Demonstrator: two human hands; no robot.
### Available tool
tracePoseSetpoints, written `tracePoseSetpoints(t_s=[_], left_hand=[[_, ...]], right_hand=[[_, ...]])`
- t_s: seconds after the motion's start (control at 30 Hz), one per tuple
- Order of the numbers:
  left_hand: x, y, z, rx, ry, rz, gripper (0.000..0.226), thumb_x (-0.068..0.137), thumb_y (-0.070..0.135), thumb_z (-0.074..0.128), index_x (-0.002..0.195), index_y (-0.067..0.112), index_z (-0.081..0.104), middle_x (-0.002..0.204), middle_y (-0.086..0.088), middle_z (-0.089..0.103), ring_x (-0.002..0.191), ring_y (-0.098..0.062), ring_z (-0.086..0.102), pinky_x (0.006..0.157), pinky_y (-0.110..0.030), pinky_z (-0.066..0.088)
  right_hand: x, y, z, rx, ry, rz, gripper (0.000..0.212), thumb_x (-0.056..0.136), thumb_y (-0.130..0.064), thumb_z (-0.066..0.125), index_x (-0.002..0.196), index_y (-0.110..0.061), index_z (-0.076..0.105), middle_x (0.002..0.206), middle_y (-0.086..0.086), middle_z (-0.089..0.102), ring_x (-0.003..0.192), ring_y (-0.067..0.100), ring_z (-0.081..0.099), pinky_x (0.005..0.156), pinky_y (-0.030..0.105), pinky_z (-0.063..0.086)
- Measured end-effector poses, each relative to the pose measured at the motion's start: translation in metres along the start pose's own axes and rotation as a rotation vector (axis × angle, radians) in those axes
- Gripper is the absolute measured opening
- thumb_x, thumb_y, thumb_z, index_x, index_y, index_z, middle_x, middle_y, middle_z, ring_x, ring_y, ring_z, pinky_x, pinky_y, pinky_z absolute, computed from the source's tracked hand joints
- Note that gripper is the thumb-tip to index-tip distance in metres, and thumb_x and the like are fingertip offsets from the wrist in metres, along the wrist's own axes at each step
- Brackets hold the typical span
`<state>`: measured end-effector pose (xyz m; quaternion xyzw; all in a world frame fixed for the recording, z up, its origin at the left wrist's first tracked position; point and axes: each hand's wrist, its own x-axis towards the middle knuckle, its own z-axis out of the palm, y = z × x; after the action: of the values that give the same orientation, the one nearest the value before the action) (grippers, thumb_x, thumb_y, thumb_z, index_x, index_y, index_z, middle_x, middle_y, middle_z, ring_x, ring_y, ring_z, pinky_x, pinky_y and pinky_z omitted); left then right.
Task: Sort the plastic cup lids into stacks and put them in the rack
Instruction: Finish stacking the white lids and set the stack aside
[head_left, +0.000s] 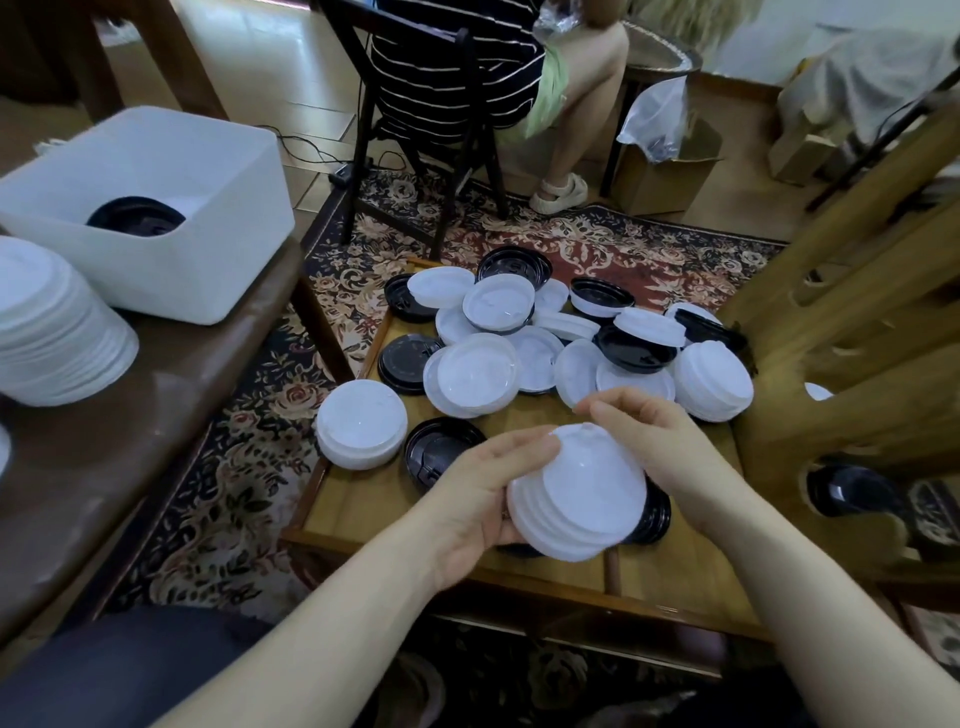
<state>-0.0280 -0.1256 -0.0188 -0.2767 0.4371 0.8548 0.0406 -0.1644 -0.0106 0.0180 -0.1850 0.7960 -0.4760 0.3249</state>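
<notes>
Writing is nowhere legible on the lids; no brand or label can be read. Left hand (480, 493) cups a short stack of white lids (574, 499) from the side, fingers curled round its rim, above the near part of the wooden tabletop (675, 577). Right hand (657, 444) rests on the stack's far edge, fingers bent over the top lid. Black lids (652, 514) peek out beneath the stack. A loose heap of white and black lids (524, 338) covers the tabletop's far half, a neat white stack (361, 423) sits at its left edge, and a single black lid (441, 449) lies beside it. A white bin (156, 260) holding a black lid stands on a brown bench (156, 395) to the left, near another white stack (47, 322). A seated person (467, 67) on a dark chair (415, 130) is beyond.
</notes>
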Motion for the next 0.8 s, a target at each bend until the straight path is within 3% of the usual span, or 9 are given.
tracePoseSetpoints(t_s=[0.1,0.23,0.3,0.4,0.5,0.63,0.7,0.8], left_hand=[[0.000,-0.004,0.002,-0.001,-0.011,0.017,0.055,0.070,0.033,0.078,0.124,0.023,0.068,0.119,-0.004,0.073,0.100,-0.019,0.070,0.072,-0.031,0.058],[0.005,-0.003,-0.001,-0.063,0.157,0.109,0.058,0.063,0.027,0.084,0.119,0.024,0.068,0.120,-0.003,0.072,0.109,-0.024,0.069,0.089,-0.042,0.057],[0.006,0.000,-0.003,-0.100,0.211,0.160,0.054,0.064,0.026,0.081,0.116,0.025,0.068,0.119,-0.001,0.072,0.109,-0.023,0.069,0.091,-0.042,0.057],[0.007,0.001,-0.003,-0.120,0.249,0.190,0.038,0.078,0.021,0.078,0.115,0.027,0.069,0.120,0.000,0.071,0.109,-0.023,0.069,0.084,-0.038,0.058],[0.008,0.001,-0.003,-0.138,0.270,0.168,0.028,0.089,0.033,0.070,0.116,0.027,0.071,0.119,0.001,0.072,0.111,-0.021,0.068,0.082,-0.038,0.058],[0.006,0.007,-0.005,-0.211,0.292,0.129,0.033,0.098,0.046,0.055,0.115,0.024,0.072,0.112,0.000,0.075,0.104,-0.022,0.071,0.075,-0.039,0.058],[0.005,0.009,-0.006,-0.228,0.280,0.118,0.033,0.099,0.047,0.051,0.113,0.025,0.071,0.111,-0.001,0.075,0.105,-0.023,0.070,0.076,-0.040,0.058],[0.003,0.010,-0.006,-0.216,0.230,0.101,0.037,0.100,0.049,0.047,0.115,0.024,0.069,0.112,-0.002,0.075,0.107,-0.024,0.070,0.080,-0.042,0.058]], right_hand=[[0.000,0.003,0.007,-0.129,0.052,-0.069,0.017,0.098,-0.026,0.056,0.091,-0.020,0.070,0.088,-0.004,0.071,0.082,0.011,0.063,0.073,0.023,0.046],[-0.005,0.004,0.008,-0.223,0.067,-0.192,0.016,0.094,-0.042,0.058,0.101,-0.030,0.066,0.102,-0.010,0.067,0.089,-0.002,0.061,0.069,0.011,0.044],[-0.009,0.002,0.010,-0.234,-0.010,-0.212,0.035,0.083,-0.056,0.061,0.110,-0.034,0.062,0.113,-0.015,0.059,0.097,-0.011,0.055,0.076,0.007,0.043],[-0.014,0.005,0.015,-0.419,-0.115,-0.224,0.073,0.059,-0.079,0.065,0.122,-0.044,0.050,0.120,-0.025,0.047,0.111,-0.010,0.048,0.091,0.018,0.042],[-0.014,0.009,0.018,-0.541,-0.127,-0.265,0.088,0.059,-0.072,0.072,0.136,-0.046,0.040,0.122,-0.025,0.039,0.117,-0.003,0.044,0.097,0.027,0.041],[-0.011,0.003,0.004,-0.433,-0.226,-0.249,0.092,0.062,-0.059,0.073,0.144,-0.044,0.034,0.129,-0.025,0.036,0.122,-0.009,0.038,0.099,0.017,0.034],[-0.012,0.001,-0.006,-0.434,-0.323,-0.283,0.089,0.072,-0.045,0.077,0.147,-0.046,0.028,0.137,-0.026,0.034,0.128,-0.016,0.030,0.100,0.010,0.030],[-0.014,0.002,-0.012,-0.458,-0.447,-0.333,0.088,0.084,-0.019,0.077,0.147,-0.049,0.023,0.146,-0.028,0.028,0.139,-0.012,0.021,0.109,0.012,0.024]])
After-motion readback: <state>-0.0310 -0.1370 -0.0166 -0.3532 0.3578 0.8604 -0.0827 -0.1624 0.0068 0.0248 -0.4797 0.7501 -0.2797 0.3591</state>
